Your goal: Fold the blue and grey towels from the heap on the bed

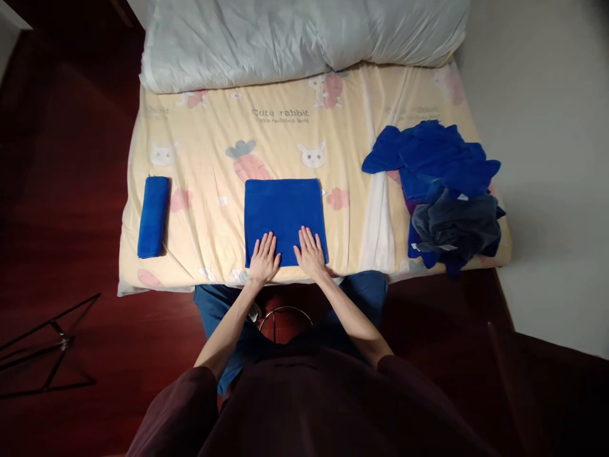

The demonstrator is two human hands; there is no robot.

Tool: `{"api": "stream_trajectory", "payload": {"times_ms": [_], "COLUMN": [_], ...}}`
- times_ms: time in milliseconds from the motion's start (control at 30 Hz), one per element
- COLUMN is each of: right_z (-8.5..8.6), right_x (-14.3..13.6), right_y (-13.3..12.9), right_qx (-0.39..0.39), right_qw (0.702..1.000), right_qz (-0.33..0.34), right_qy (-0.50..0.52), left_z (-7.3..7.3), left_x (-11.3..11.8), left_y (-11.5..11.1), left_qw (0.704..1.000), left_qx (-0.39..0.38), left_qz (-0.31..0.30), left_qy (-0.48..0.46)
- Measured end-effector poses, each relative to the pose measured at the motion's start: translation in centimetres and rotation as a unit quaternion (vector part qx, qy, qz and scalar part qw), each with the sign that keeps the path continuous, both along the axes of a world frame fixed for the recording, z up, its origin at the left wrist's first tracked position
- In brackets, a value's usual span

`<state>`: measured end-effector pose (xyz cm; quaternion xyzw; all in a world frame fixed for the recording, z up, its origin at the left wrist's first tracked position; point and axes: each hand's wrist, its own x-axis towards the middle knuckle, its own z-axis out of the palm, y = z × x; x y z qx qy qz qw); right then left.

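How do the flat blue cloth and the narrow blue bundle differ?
Shape: the flat blue cloth is a broad near-square; the narrow blue bundle is a slim strip.
Thickness: the cloth lies flat, while the bundle looks thicker.
Contact: left hand and right hand rest on the cloth; neither touches the bundle.
Shared: both are blue and lie on the patterned sheet.

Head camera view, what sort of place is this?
Probably a bedroom: a cartoon rabbit-print sheet covers a bed-like surface, a puffy pale quilt lies along its far end, and dark reddish flooring shows around it.
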<state>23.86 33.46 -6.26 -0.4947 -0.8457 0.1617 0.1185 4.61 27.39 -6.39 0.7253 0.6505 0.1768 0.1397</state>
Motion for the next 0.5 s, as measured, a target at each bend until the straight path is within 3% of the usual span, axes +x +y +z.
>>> {"api": "stream_trajectory", "payload": {"times_ms": [233, 500], "right_z": [-1.0, -2.4], "right_x": [5.9, 9.9], "right_y": [-1.3, -3.8], "right_qx": [0.018, 0.019], "right_qw": [0.997, 0.976], "right_qz": [-0.075, -0.188], "right_qy": [0.003, 0.107], "left_z": [-0.6, -1.1], "left_x": [-5.0, -6.6], "left_y": [-5.3, -8.8], "left_qw": [0.994, 0.976], "left_qx": [0.019, 0.03], "left_qz": [0.105, 0.177], "left_qy": [-0.019, -0.122]}}
